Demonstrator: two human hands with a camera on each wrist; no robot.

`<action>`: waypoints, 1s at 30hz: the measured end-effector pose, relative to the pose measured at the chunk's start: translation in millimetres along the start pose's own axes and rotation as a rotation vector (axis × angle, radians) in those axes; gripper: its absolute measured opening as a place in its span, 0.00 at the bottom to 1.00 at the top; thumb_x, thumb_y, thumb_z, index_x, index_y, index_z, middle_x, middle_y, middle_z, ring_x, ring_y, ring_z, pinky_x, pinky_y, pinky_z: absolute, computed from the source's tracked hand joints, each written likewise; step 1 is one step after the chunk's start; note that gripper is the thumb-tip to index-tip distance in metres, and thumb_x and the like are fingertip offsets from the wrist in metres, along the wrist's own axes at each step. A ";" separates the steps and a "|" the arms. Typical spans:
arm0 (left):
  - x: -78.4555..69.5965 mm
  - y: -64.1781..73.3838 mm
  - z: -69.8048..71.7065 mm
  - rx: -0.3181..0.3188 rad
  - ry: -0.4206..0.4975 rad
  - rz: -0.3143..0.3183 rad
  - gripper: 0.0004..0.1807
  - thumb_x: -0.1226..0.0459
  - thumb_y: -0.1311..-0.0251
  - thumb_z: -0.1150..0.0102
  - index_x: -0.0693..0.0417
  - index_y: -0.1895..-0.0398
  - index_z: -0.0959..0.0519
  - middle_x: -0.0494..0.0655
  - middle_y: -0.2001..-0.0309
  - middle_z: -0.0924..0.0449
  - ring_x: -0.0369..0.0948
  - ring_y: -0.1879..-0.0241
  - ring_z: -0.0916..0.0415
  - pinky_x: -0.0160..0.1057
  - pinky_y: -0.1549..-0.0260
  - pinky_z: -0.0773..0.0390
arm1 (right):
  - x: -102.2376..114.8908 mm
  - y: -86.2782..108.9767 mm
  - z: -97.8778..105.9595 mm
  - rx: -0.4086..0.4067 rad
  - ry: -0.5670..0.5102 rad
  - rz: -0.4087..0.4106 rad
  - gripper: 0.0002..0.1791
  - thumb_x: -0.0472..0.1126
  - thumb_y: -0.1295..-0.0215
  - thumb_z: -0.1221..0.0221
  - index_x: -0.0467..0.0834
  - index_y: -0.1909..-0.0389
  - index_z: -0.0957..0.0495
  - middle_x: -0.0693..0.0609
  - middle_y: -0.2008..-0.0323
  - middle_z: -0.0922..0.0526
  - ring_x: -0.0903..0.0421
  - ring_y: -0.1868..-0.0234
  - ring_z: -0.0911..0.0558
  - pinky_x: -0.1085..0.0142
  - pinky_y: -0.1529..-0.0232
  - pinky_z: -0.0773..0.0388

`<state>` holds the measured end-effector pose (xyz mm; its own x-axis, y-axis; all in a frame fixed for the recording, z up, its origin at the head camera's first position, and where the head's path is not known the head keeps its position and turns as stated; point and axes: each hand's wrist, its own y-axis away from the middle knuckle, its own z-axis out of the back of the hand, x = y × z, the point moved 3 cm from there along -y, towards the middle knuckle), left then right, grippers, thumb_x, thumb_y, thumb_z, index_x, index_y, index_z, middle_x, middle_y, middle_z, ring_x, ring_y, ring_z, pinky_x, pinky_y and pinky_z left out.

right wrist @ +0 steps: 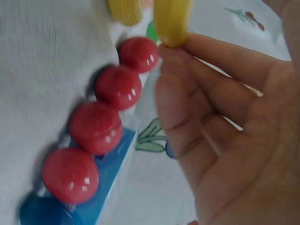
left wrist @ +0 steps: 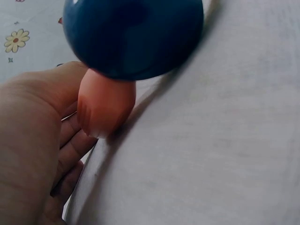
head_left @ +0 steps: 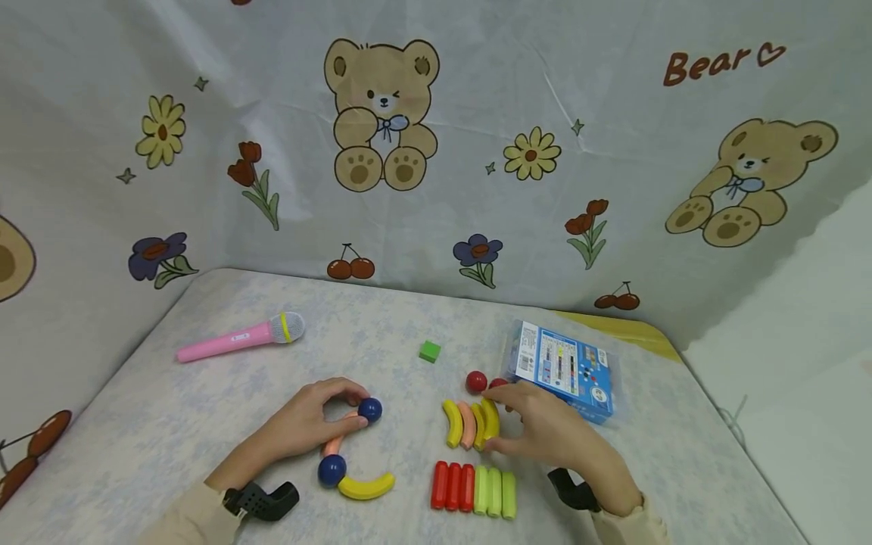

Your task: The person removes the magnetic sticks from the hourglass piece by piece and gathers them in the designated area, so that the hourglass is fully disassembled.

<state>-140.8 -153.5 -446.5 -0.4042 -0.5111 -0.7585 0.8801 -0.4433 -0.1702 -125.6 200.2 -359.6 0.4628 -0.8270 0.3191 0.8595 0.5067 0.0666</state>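
My left hand (head_left: 316,416) grips a curved orange rod (left wrist: 105,101), which joins two dark blue balls (head_left: 331,471). From the nearer ball a curved yellow rod (head_left: 366,487) reaches out to the right. My right hand (head_left: 541,424) pinches the rightmost yellow curved rod (head_left: 490,419) of a short row between thumb and fingers; in the right wrist view fingertips meet the end of this yellow rod (right wrist: 172,23). Beside it in the row lie other yellow rods (head_left: 453,424) and an orange one (head_left: 467,425). Red balls (right wrist: 96,127) line up just beyond this hand.
Straight red rods (head_left: 453,486) and light green rods (head_left: 495,492) lie side by side near the front. A blue printed package (head_left: 565,367) sits behind the right hand. Farther back are a green block (head_left: 430,351) and a pink toy microphone (head_left: 238,339).
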 end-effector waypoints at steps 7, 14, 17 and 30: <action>-1.3 0.6 0.4 0.003 -0.007 0.009 0.22 0.40 0.37 0.33 0.36 0.46 0.19 0.27 0.53 0.19 0.31 0.51 0.22 0.42 0.46 0.21 | -8.6 -0.4 -2.7 0.064 0.011 -0.066 0.35 0.57 0.49 0.21 0.48 0.41 0.18 0.58 0.48 0.16 0.58 0.52 0.20 0.61 0.52 0.16; -2.4 0.4 1.2 -0.005 -0.003 0.001 0.21 0.41 0.37 0.33 0.36 0.46 0.19 0.27 0.53 0.19 0.31 0.51 0.22 0.42 0.46 0.21 | -8.6 -3.3 -8.6 0.103 0.015 -0.085 0.34 0.52 0.49 0.20 0.47 0.41 0.17 0.54 0.43 0.15 0.52 0.42 0.20 0.49 0.40 0.20; -2.5 0.5 1.4 -0.005 -0.002 0.001 0.21 0.41 0.37 0.33 0.36 0.46 0.19 0.27 0.53 0.19 0.31 0.51 0.22 0.41 0.46 0.21 | -8.9 -5.1 -11.3 0.110 0.024 -0.095 0.35 0.52 0.50 0.20 0.47 0.40 0.17 0.54 0.44 0.15 0.52 0.42 0.20 0.50 0.40 0.19; -1.4 0.6 1.0 -0.007 0.001 -0.001 0.21 0.41 0.37 0.33 0.35 0.45 0.19 0.27 0.53 0.19 0.31 0.51 0.22 0.42 0.46 0.22 | -10.5 -6.9 -15.1 0.080 0.061 -0.047 0.35 0.55 0.49 0.21 0.48 0.41 0.17 0.53 0.44 0.15 0.53 0.42 0.19 0.52 0.41 0.19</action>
<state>-140.0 -153.7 -444.9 -0.4048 -0.5104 -0.7587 0.8814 -0.4386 -0.1753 -133.1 201.6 -377.7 0.4371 -0.8622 0.2562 0.8616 0.4831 0.1559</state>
